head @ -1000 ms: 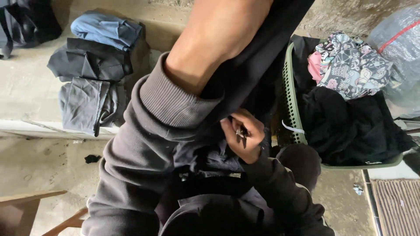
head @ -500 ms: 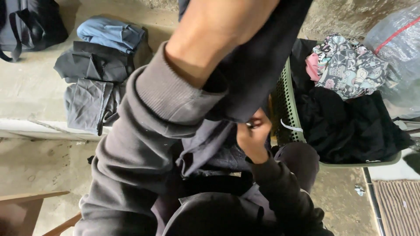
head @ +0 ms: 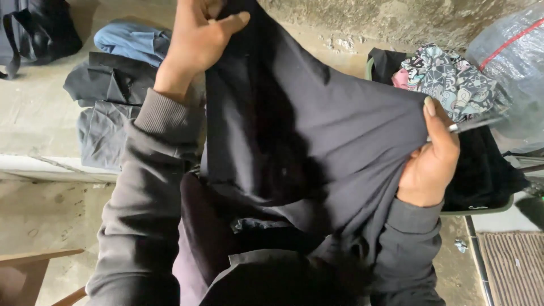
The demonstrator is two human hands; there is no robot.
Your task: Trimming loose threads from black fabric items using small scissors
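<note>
Fingers (head: 226, 25) of my left hand (head: 195, 42) and right hand (head: 430, 164) clenched on dark garment (head: 317, 136), stretched taut, folded clothes (head: 107, 107) on counter (head: 34, 124)

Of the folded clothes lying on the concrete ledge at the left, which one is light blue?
The light blue folded garment at the far end of the pile; the dark charcoal folded garment and the grey folded garment lie nearer.

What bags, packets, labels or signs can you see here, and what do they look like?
Clear plastic bag: top right, beside the basket; big, crinkly, see-through grey with a red stripe.
Black bag: top left on the concrete ledge; dark, soft, with straps.
Green basket: right, behind the right hand; holds dark and patterned clothes.
No labels, signs or screens show.
</note>
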